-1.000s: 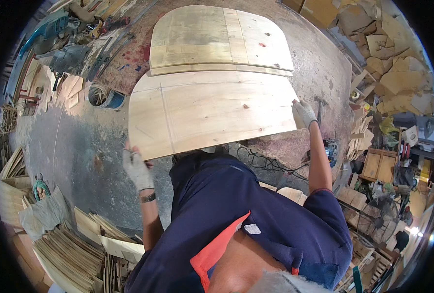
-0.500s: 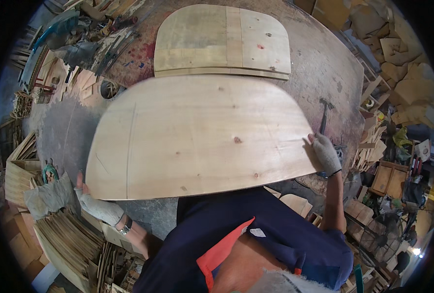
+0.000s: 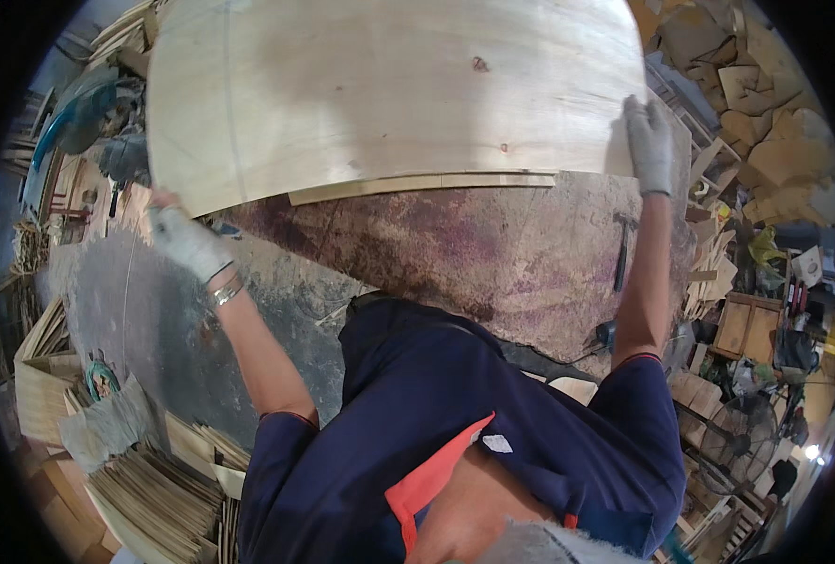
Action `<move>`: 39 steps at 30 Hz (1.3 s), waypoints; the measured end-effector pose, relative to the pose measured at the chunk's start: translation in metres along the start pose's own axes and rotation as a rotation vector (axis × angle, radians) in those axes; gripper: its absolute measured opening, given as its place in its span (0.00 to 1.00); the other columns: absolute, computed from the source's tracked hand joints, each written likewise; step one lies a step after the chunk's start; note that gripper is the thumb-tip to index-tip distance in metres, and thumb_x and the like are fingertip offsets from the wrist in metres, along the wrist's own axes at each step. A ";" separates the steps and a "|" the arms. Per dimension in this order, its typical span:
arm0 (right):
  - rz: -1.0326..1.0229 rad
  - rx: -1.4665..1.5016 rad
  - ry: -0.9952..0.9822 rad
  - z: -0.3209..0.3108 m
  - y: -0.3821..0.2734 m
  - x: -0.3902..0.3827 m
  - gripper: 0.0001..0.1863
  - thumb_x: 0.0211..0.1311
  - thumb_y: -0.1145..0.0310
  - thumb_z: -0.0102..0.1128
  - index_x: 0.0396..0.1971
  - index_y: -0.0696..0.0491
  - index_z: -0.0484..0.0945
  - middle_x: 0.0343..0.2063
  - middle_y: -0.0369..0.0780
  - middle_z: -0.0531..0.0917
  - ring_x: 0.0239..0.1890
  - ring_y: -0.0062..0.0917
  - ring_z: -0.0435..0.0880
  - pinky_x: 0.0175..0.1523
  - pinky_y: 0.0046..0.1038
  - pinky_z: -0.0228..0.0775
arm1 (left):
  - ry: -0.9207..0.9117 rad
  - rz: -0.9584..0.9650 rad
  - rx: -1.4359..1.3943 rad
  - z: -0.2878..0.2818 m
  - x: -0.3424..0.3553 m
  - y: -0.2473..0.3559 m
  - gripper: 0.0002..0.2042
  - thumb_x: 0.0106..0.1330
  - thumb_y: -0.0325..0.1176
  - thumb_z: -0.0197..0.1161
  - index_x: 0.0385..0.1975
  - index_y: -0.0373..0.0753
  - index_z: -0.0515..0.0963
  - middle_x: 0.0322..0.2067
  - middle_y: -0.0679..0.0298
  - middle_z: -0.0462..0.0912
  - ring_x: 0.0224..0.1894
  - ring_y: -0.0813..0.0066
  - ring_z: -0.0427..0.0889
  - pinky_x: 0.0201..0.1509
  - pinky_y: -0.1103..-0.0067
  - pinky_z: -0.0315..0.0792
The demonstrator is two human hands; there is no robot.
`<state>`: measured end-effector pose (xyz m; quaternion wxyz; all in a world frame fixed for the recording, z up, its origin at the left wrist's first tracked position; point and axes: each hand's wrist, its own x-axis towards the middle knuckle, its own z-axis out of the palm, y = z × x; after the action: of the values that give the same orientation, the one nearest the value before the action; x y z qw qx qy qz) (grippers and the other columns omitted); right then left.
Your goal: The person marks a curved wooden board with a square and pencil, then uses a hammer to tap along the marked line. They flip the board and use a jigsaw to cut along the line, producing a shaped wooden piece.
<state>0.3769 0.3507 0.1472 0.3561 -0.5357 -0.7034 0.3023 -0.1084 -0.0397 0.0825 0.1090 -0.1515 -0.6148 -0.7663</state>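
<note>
A large pale plywood panel (image 3: pixel 389 89) with rounded sides, knots and pencil lines fills the top of the view, over a lower stack of boards (image 3: pixel 417 185) whose near edge shows below it. My left hand (image 3: pixel 185 238), in a pale fingerless glove, grips the panel's lower left corner. At its right side, my gloved right hand (image 3: pixel 650 146) has its fingers closed on the edge. The panel hides most of the stack. A stained work surface (image 3: pixel 436 244) lies below, with a black hammer (image 3: pixel 621 258) at its right.
Bundled wood strips (image 3: pixel 154 489) and a coiled green hose (image 3: pixel 101 381) lie at lower left. A heap of tools (image 3: pixel 107 122) sits at upper left. Cardboard offcuts (image 3: pixel 765 150) pile up on the right, above a wooden box (image 3: pixel 748 324) and a black standing fan (image 3: pixel 727 432).
Both my hands have carried the panel forward, away from my body, so it now covers most of the board stack. More of the stained surface below it shows.
</note>
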 end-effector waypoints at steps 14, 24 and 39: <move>0.308 -0.595 -0.131 0.163 0.238 0.006 0.34 0.64 0.40 0.57 0.46 0.61 0.82 0.38 0.59 0.85 0.45 0.51 0.85 0.50 0.45 0.74 | -0.616 -0.268 0.837 0.031 -0.023 -0.255 0.28 0.73 0.50 0.58 0.54 0.25 0.77 0.50 0.40 0.84 0.52 0.45 0.83 0.56 0.61 0.73; 0.371 -0.808 -0.225 0.164 0.229 0.018 0.33 0.61 0.40 0.58 0.46 0.58 0.85 0.38 0.56 0.87 0.45 0.49 0.87 0.52 0.43 0.77 | -0.520 -0.050 1.097 0.047 -0.048 -0.281 0.21 0.67 0.45 0.64 0.41 0.27 0.78 0.41 0.36 0.81 0.44 0.37 0.79 0.48 0.55 0.72; 0.460 -0.488 -0.142 0.158 0.228 -0.025 0.26 0.59 0.50 0.66 0.43 0.61 0.84 0.33 0.50 0.88 0.38 0.39 0.88 0.46 0.35 0.76 | -0.516 -0.311 0.906 0.028 -0.055 -0.259 0.19 0.66 0.43 0.66 0.41 0.29 0.79 0.42 0.41 0.81 0.45 0.44 0.79 0.51 0.58 0.71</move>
<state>0.3734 0.3752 -0.1306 0.0902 -0.7274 -0.6389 0.2337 -0.1458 0.0434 -0.1680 -0.1057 -0.1799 -0.9054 -0.3697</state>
